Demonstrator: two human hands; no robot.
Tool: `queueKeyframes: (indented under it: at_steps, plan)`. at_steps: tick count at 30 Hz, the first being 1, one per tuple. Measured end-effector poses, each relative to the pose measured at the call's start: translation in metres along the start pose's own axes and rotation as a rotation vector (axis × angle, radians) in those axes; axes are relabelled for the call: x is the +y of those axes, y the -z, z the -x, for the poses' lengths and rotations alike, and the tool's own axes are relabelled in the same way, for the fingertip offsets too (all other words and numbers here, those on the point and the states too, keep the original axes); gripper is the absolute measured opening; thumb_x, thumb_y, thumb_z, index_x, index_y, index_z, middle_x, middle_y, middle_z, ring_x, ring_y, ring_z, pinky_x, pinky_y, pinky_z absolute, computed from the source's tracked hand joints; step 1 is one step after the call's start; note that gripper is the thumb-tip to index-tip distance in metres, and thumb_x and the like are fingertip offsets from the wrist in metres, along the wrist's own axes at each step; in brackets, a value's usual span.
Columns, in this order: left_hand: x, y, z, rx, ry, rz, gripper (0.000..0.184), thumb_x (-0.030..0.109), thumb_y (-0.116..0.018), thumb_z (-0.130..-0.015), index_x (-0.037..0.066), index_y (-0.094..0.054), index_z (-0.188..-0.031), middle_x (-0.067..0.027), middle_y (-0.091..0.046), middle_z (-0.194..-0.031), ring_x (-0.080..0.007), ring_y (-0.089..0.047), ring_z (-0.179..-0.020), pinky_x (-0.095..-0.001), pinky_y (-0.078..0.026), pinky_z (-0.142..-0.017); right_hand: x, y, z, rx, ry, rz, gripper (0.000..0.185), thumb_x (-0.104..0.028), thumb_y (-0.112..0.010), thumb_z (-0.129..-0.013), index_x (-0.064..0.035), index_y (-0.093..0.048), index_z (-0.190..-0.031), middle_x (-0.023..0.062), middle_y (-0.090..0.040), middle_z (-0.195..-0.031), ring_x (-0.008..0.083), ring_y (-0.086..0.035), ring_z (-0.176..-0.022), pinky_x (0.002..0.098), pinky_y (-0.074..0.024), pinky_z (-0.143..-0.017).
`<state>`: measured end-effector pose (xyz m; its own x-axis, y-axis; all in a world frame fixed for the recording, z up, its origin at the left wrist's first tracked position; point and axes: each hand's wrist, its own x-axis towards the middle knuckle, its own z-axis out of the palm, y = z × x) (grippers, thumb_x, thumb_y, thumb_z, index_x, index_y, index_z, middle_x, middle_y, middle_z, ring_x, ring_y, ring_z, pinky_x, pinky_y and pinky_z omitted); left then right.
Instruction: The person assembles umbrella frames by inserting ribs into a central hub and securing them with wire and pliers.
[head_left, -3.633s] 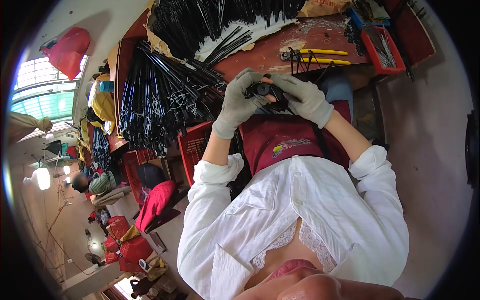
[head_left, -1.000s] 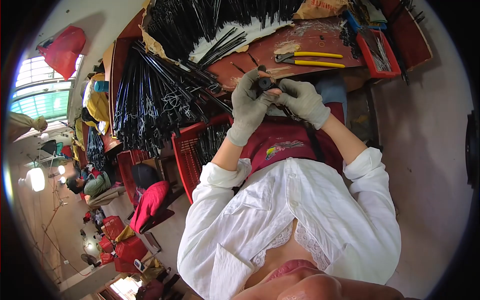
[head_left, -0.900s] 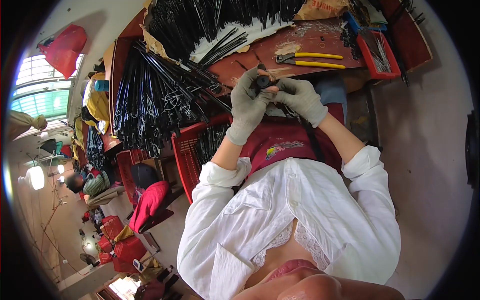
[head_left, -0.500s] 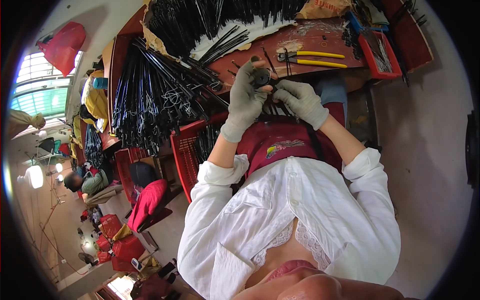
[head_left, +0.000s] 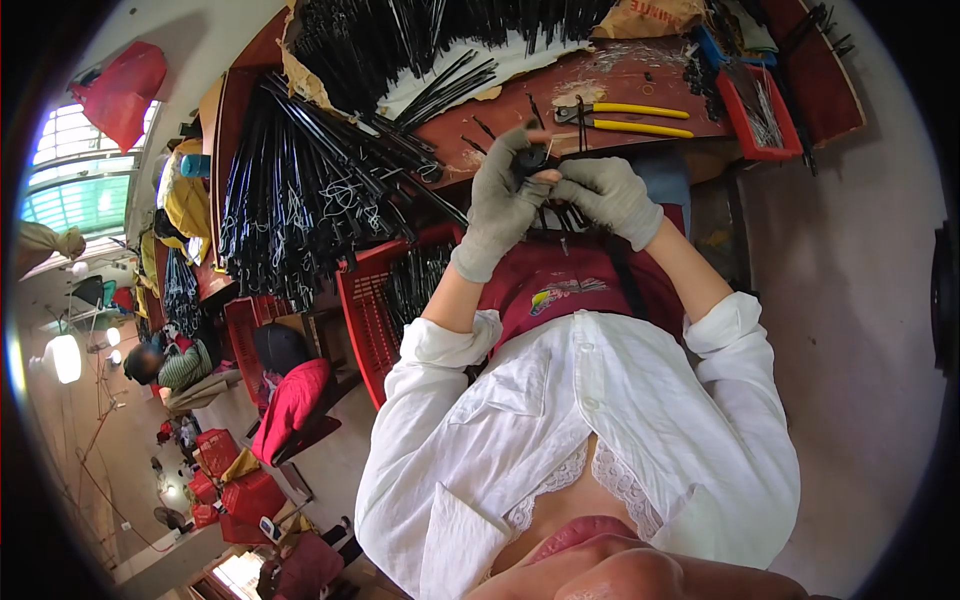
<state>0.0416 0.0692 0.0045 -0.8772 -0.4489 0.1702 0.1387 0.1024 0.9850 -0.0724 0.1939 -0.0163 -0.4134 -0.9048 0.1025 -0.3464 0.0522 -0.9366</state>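
My left hand point(head_left: 497, 205), in a grey work glove with bare fingertips, is closed around a small round black part point(head_left: 530, 160). A thin pale wire end stands up beside this part. My right hand point(head_left: 608, 198), gloved too, has its fingers pinched together against the left fingertips; what lies in the pinch is hidden. Thin black rods point(head_left: 568, 216) show below both hands, over the maroon apron point(head_left: 520, 285). Just beyond the hands, pliers with yellow handles point(head_left: 640, 118) lie on the red-brown table point(head_left: 610, 75).
Many thin black rods resembling umbrella ribs point(head_left: 290, 200) are heaped at the left, with more at the back. A red bin with metal wires point(head_left: 762, 115) stands at the right. A red plastic crate point(head_left: 365, 310) is by my left arm. Another person point(head_left: 180, 362) sits farther off.
Both hands have shifted slightly to the right and stay close together. The left hand still grips the round black part, and the right fingers have moved nearer to the left fingertips.
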Motion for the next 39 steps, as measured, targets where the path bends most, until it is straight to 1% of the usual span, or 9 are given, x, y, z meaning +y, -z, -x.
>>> queueKeyframes:
  at_steps: [4, 7, 17, 19, 25, 27, 29, 32, 39]
  plan:
    - [-0.009, -0.002, -0.002, 0.101, -0.113, -0.216, 0.022, 0.003, -0.063, -0.084, 0.004, -0.055, -0.104, 0.0006, -0.058, -0.087, -0.0071, -0.053, -0.077, -0.0217, -0.045, -0.073, 0.0, -0.009, 0.001, 0.063, -0.061, -0.129, 0.03, -0.035, -0.062, -0.084, -0.0057, -0.067, -0.085, 0.01, -0.063, -0.069, 0.0192, -0.061, -0.061, 0.0305, -0.0451, -0.057]
    - [-0.011, 0.001, 0.0, 0.09, -0.063, -0.273, 0.023, 0.0, -0.062, -0.084, 0.002, -0.052, -0.105, -0.0056, -0.062, -0.096, -0.0113, -0.057, -0.09, -0.0252, -0.045, -0.085, 0.005, -0.017, -0.001, 0.087, -0.075, -0.177, 0.031, -0.037, -0.063, -0.083, -0.0066, -0.068, -0.087, 0.01, -0.064, -0.07, 0.0197, -0.062, -0.062, 0.0301, -0.0456, -0.057]
    - [-0.003, 0.012, -0.022, -0.161, 0.103, 0.192, 0.028, 0.011, -0.064, -0.084, 0.004, -0.046, -0.105, -0.0134, -0.062, -0.102, -0.0197, -0.058, -0.098, -0.0327, -0.047, -0.087, 0.012, 0.001, -0.021, -0.164, 0.013, 0.053, 0.036, -0.044, -0.063, -0.082, -0.0111, -0.07, -0.095, 0.0087, -0.064, -0.069, 0.0179, -0.062, -0.063, 0.0286, -0.0466, -0.061]
    - [-0.009, 0.004, -0.02, -0.001, -0.034, 0.207, 0.031, 0.001, -0.055, -0.08, 0.004, -0.046, -0.109, -0.0089, -0.062, -0.099, -0.0105, -0.055, -0.087, -0.0216, -0.047, -0.075, 0.018, 0.001, -0.025, -0.099, 0.083, 0.062, 0.037, -0.045, -0.065, -0.081, -0.0113, -0.07, -0.096, 0.0085, -0.064, -0.069, 0.017, -0.062, -0.063, 0.0281, -0.0465, -0.062]
    - [-0.017, 0.022, -0.011, 0.074, -0.048, -0.138, 0.022, 0.01, -0.061, -0.086, 0.004, -0.043, -0.095, -0.0075, -0.062, -0.088, -0.0113, -0.057, -0.078, -0.0256, -0.048, -0.07, -0.004, 0.036, -0.035, -0.269, -0.241, -0.147, 0.026, -0.031, -0.066, -0.079, -0.0084, -0.071, -0.093, 0.0105, -0.067, -0.075, 0.02, -0.064, -0.068, 0.0281, -0.0482, -0.065]
    - [-0.028, 0.027, -0.007, 0.195, -0.13, 0.097, 0.018, 0.002, -0.058, -0.087, 0.004, -0.041, -0.092, -0.0063, -0.057, -0.081, -0.0132, -0.059, -0.075, -0.0255, -0.048, -0.068, 0.027, 0.065, -0.039, 0.068, -0.064, 0.191, 0.024, -0.025, -0.067, -0.077, -0.0081, -0.069, -0.093, 0.0087, -0.067, -0.08, 0.0244, -0.065, -0.075, 0.0326, -0.05, -0.069]
    - [-0.028, 0.029, -0.007, 0.209, -0.145, 0.163, 0.017, -0.003, -0.054, -0.087, 0.004, -0.04, -0.094, -0.0053, -0.053, -0.08, -0.014, -0.059, -0.073, -0.0254, -0.048, -0.067, 0.038, 0.093, -0.045, -0.109, -0.101, 0.939, 0.026, -0.019, -0.064, -0.076, -0.0075, -0.064, -0.1, 0.0095, -0.064, -0.09, 0.0283, -0.063, -0.085, 0.0385, -0.0504, -0.075]
    - [-0.02, 0.026, -0.013, 0.206, -0.052, 0.037, 0.024, 0.005, -0.06, -0.086, 0.004, -0.042, -0.103, -0.0041, -0.054, -0.084, -0.0112, -0.057, -0.072, -0.0253, -0.047, -0.067, 0.046, 0.091, -0.053, -0.229, -0.148, 1.248, 0.03, -0.016, -0.061, -0.076, -0.008, -0.057, -0.105, 0.0112, -0.058, -0.096, 0.0291, -0.06, -0.091, 0.0405, -0.0501, -0.078]
    - [-0.013, 0.033, -0.009, 0.062, 0.028, -0.028, 0.029, 0.003, -0.061, -0.086, 0.008, -0.037, -0.102, -0.0094, -0.054, -0.106, -0.0131, -0.052, -0.096, -0.0245, -0.042, -0.082, 0.046, 0.067, -0.032, 0.045, -0.06, 0.768, 0.029, -0.012, -0.065, -0.075, -0.0034, -0.054, -0.1, 0.0107, -0.059, -0.093, 0.0286, -0.061, -0.084, 0.0387, -0.0498, -0.075]
